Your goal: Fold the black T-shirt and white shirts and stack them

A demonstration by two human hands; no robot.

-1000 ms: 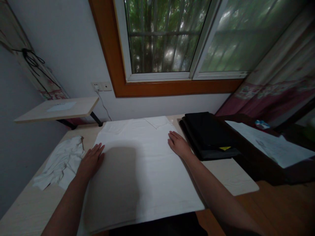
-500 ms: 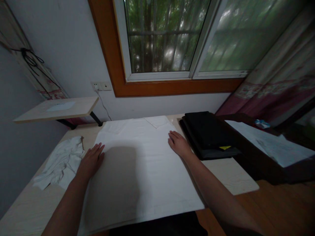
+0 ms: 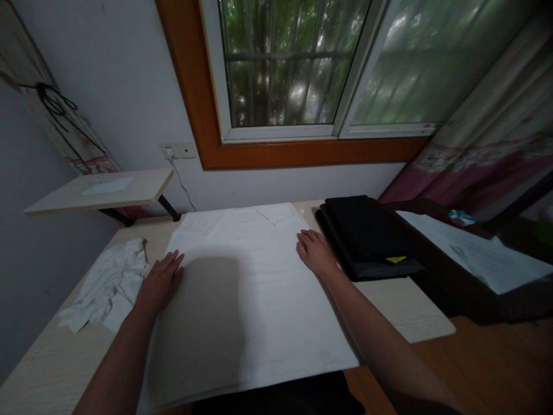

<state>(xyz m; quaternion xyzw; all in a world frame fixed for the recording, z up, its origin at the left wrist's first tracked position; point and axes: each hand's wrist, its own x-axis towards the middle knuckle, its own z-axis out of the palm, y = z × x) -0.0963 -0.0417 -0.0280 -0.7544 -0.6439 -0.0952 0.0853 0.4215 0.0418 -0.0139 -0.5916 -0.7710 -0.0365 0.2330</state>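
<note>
White, flat, roughly rectangular cloth (image 3: 276, 300) spread across the pale wood-grain desk (image 3: 401, 305), near hem at 6 o'clock from its middle, along the desk's front edge. Left hand (image 3: 162, 281) released, palm down, across the cloth's border at 9 o'clock; right hand (image 3: 315, 252) likewise laid loosely at 2. Beyond that, just a narrow gap before the black flat-topped stack (image 3: 360, 230). Crumpled white fabric bundle (image 3: 110, 282) beside the left hand, farther toward 9. More desk surface showing at 8 and 3.

On table (image 3: 401, 308): cloths (image 3: 280, 311); black stack (image 3: 360, 230)
</note>
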